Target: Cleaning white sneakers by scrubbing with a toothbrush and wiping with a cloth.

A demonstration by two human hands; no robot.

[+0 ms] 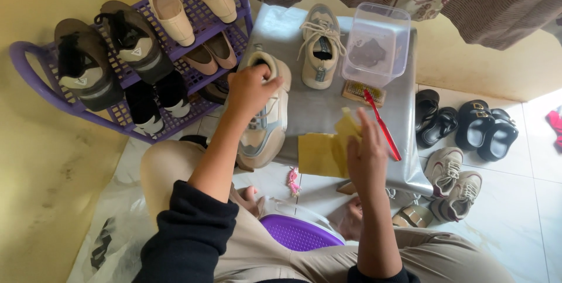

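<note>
I have the left hand [250, 87] with its fingers hooked into the heel opening of a beige sneaker [264, 120] that lies on the grey-covered table [328, 104], toe hanging past the near edge; I judge it could tip off toward my lap if that grip slackens. The right hand [367, 155] has its fingers pinched on a yellow cloth [325, 149] at the same edge, just beside the red toothbrush [383, 126], which a careless sweep could knock to the floor. The matching sneaker [320, 47] and a clear plastic tub [376, 43] sit farther back, and a bump might shove the tub off
</note>
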